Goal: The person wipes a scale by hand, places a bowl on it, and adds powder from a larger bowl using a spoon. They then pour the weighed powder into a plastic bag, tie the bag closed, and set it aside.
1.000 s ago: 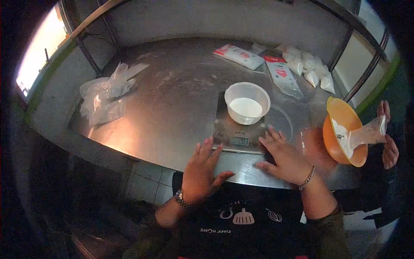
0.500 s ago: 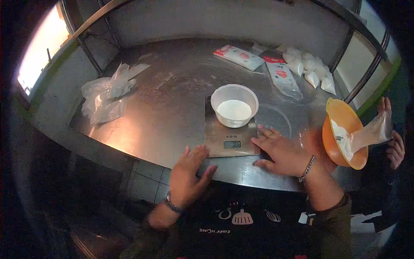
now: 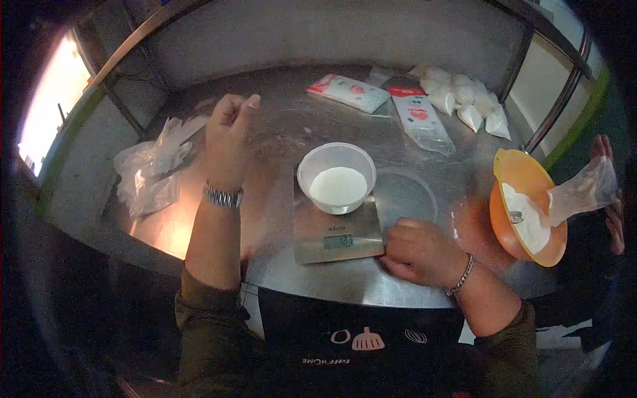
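Note:
A kitchen scale (image 3: 305, 229) with a glowing display lies near the table's front edge. On its platform stands a translucent plastic bowl (image 3: 337, 149) with white powder (image 3: 338, 188) in it. My right hand (image 3: 424, 252) rests at the scale's lower right edge, its fingers curled in and nothing visible in them. Left of the scale, my left hand (image 3: 229, 136) is raised over the table with fingers folded and thumb up, and it shows no object. The digits on the display are too blurred to read surely.
At the right, another person's hands (image 3: 614, 225) hold a clear plastic bag (image 3: 584, 192) at an orange bowl (image 3: 561, 245) of white powder. Crumpled plastic bags (image 3: 149, 172) lie at left. Printed packets (image 3: 421, 119) and several tied powder bags (image 3: 464, 93) lie at the back.
My left hand has moved up and left, away from the scale, and its fingers have folded. My right hand has curled and dropped slightly beside the scale. The display's digits have changed.

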Demonstrator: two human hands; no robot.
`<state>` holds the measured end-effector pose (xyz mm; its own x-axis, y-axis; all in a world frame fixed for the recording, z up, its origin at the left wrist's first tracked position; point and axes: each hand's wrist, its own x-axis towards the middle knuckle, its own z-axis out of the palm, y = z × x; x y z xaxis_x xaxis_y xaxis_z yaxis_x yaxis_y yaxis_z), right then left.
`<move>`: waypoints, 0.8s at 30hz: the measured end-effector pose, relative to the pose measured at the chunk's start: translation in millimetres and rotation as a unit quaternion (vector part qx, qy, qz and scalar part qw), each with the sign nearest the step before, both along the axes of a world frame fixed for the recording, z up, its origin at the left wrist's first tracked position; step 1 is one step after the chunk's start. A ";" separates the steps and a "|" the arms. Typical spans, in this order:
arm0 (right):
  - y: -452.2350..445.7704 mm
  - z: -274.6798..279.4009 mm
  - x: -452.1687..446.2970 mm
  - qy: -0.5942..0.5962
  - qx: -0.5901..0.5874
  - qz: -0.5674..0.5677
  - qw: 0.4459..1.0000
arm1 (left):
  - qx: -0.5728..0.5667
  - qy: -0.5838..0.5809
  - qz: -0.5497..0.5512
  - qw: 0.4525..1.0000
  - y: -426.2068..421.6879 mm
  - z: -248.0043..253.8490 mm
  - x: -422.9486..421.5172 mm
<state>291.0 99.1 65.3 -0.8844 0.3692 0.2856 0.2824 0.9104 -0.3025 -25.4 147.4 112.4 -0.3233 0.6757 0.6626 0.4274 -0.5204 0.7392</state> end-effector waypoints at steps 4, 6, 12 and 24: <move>4.8 -3.2 4.2 0.074 0.027 0.014 0.997 | -0.073 0.028 0.157 0.985 23.1 -33.4 -20.1; 4.6 0.0 7.0 0.094 0.010 0.006 0.996 | -0.110 0.038 0.067 0.991 25.4 -50.8 -33.3; -13.2 15.1 9.4 0.173 0.024 0.055 0.983 | -0.093 0.047 0.111 0.988 37.3 -58.4 -57.3; -16.6 12.4 10.9 0.176 0.030 0.081 0.981 | -0.123 0.045 0.073 0.989 37.4 -59.7 -61.0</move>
<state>301.9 82.5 77.7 -0.7730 0.2046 0.6005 0.0196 0.9538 -0.2998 -86.4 184.8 52.6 -0.3765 0.7703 0.5146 0.5539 -0.2581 0.7916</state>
